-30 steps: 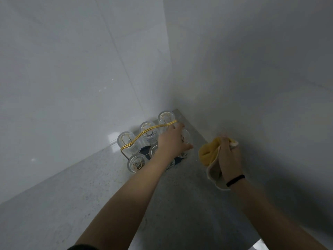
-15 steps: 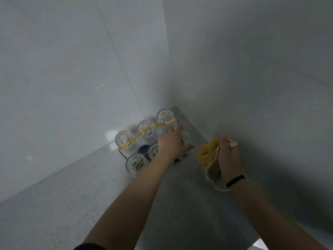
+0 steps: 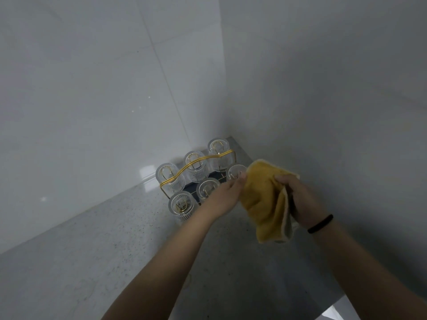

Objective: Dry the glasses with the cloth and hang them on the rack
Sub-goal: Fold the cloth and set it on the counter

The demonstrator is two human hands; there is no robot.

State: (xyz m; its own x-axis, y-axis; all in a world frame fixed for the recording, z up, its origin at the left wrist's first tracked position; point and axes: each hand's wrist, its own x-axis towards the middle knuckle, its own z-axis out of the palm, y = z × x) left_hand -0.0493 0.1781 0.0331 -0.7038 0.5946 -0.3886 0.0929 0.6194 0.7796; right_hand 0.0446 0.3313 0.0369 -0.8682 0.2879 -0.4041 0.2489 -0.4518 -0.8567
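A gold wire rack (image 3: 196, 163) stands in the corner of the counter with several ribbed clear glasses (image 3: 181, 204) hung upside down on it. A yellow cloth (image 3: 265, 199) hangs between my hands, just right of the rack. My right hand (image 3: 300, 199) grips the cloth's right side. My left hand (image 3: 225, 197) pinches its left edge, in front of the rack's near right glasses (image 3: 235, 172). No glass shows in either hand.
The grey speckled counter (image 3: 115, 250) runs to white tiled walls (image 3: 92, 88) at left and right, which meet behind the rack. A black band is on my right wrist (image 3: 320, 224). The counter's edge shows at bottom right.
My left hand has left the rack and moved right to the cloth. My right hand has brought the cloth closer to the rack, and the cloth now hangs spread out.
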